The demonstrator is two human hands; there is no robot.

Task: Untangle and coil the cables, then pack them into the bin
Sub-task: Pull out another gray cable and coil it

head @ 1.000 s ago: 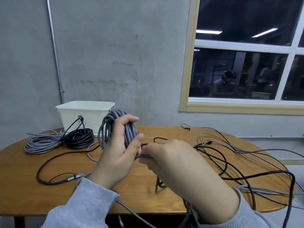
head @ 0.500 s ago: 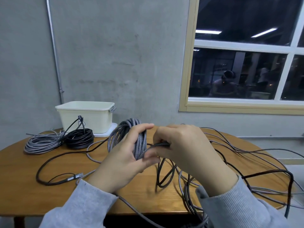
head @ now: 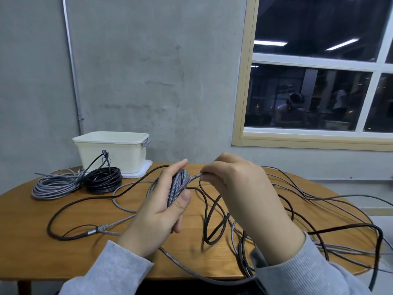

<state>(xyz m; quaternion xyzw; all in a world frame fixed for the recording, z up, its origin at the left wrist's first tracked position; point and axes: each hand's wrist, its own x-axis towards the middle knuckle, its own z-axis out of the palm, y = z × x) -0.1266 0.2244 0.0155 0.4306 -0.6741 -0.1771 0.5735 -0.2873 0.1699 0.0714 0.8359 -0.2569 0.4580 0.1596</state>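
Task approx. halfway by the look of it. Two finished coils sit on the worktop (head: 42, 222) at far left, touching each other: a grey coil (head: 55, 186) and a black coil (head: 103, 181), both just in front of the cream bin (head: 119, 154). Neither is in the bin yet; can't see inside the bin from this angle, so can't tell if anything is packed. A third coil is in progress, and a loose tangle (head: 297, 209) of dark and grey cables sprawls over the right half of the worktop, some strands running off the near edge.

Left hand (head: 161, 211) holds the part-wound braided grey cable (head: 178, 186) up above the worktop, near centre: fingers curled round the bundle of loops, thumb pressed against its front. Right hand (head: 236, 188) is just beside it, fingers pinching the free run of the same cable where it leaves the bundle, feeding it on for another loop, I'd judge.

Cable itself: woven grey-white sheath, looks fairly stiff, loops tight and even. Its tail drops to the worktop and trails left toward a metal connector (head: 93, 231) near the front edge, crossing a thin dark cable (head: 70, 206) en route.

Left to do: finish this coil, sort the right-hand tangle, coil the rest, then pack all coils.
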